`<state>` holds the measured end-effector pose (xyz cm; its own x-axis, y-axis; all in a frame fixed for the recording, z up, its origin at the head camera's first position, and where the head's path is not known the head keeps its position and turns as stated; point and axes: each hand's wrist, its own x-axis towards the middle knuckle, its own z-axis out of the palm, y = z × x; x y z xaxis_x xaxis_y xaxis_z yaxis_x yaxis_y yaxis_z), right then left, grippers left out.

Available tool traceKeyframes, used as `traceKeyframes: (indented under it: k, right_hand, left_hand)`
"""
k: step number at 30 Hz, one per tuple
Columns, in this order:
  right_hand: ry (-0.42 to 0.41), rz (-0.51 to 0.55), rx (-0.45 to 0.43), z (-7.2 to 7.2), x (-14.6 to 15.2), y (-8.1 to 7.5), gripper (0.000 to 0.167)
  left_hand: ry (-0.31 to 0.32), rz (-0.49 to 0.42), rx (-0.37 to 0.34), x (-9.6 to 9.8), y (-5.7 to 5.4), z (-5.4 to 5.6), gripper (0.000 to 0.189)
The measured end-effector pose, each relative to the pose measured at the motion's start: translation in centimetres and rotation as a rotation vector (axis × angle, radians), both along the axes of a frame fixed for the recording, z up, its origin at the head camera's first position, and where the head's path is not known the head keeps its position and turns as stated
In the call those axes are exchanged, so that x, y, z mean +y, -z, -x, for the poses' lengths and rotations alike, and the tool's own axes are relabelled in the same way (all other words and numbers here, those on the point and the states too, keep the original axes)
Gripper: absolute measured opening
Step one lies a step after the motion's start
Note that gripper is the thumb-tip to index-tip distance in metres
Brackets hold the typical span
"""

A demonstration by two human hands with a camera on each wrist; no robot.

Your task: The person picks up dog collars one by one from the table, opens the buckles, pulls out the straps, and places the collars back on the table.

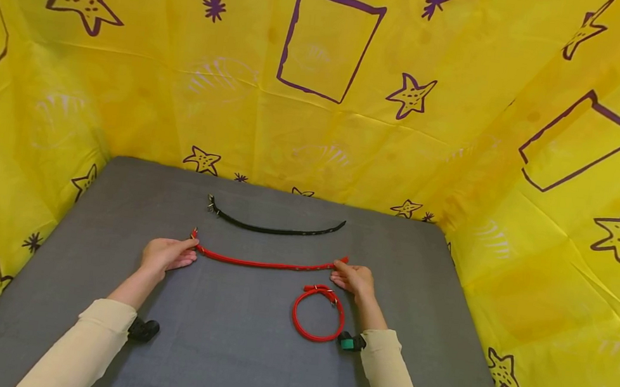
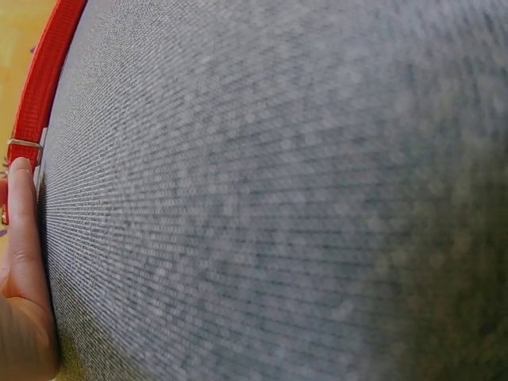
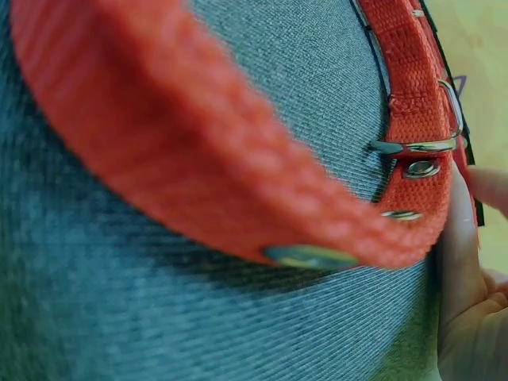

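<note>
A red pet collar [image 1: 267, 265] stretches lengthwise between both hands, bowing slightly toward the person. My left hand [image 1: 167, 254] pinches its buckle end between thumb and fingers; in the left wrist view a metal loop [image 2: 25, 143] sits right at the fingertip. The holed tip is pinched by my right hand [image 1: 354, 280]. Just below that hand lies a second red collar [image 1: 294, 313], buckled into a ring. The right wrist view shows its metal buckle [image 3: 413, 148] and eyelets up close. Farther back, a black collar [image 1: 277, 231] lies extended, its buckle end to the left.
Grey fabric [image 1: 223, 349] covers the table. Yellow cloth walls [image 1: 228, 107] with purple drawings rise at the back and both sides. Dark wrist devices show at the left cuff [image 1: 144, 330] and the right cuff [image 1: 350, 342].
</note>
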<state>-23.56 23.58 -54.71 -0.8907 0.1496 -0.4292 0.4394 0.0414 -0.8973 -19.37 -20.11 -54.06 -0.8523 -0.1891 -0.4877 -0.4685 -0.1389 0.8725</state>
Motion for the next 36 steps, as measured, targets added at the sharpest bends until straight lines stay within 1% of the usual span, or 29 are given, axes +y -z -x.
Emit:
traceKeyframes:
  k: [8, 15, 21, 23, 34, 36]
  right_hand:
    - [0.001, -0.009, 0.013, 0.0, 0.1, 0.3, 0.034]
    - [0.011, 0.041, 0.036, -0.4, 0.2, 0.4, 0.029]
    - [0.016, 0.076, 0.091, -0.9, 0.4, 0.5, 0.024]
    - [0.019, 0.079, 0.107, -1.2, 0.4, 0.5, 0.024]
    - [0.039, 0.058, 0.147, -2.0, 0.5, -0.2, 0.023]
    - [0.041, 0.059, 0.149, -2.1, 0.5, -0.4, 0.023]
  left_hand:
    - [0.008, 0.029, 0.02, 0.1, -0.1, -0.1, 0.041]
    - [0.004, 0.055, 0.026, 0.1, -0.1, -0.4, 0.046]
    - [0.021, 0.081, 0.041, 0.2, -0.5, -0.8, 0.05]
    - [0.032, 0.077, 0.052, 0.2, -0.5, -1.0, 0.051]
    - [0.082, 0.073, 0.086, 0.2, -1.1, -1.7, 0.051]
    - [0.093, 0.06, 0.1, 0.3, -1.4, -1.7, 0.051]
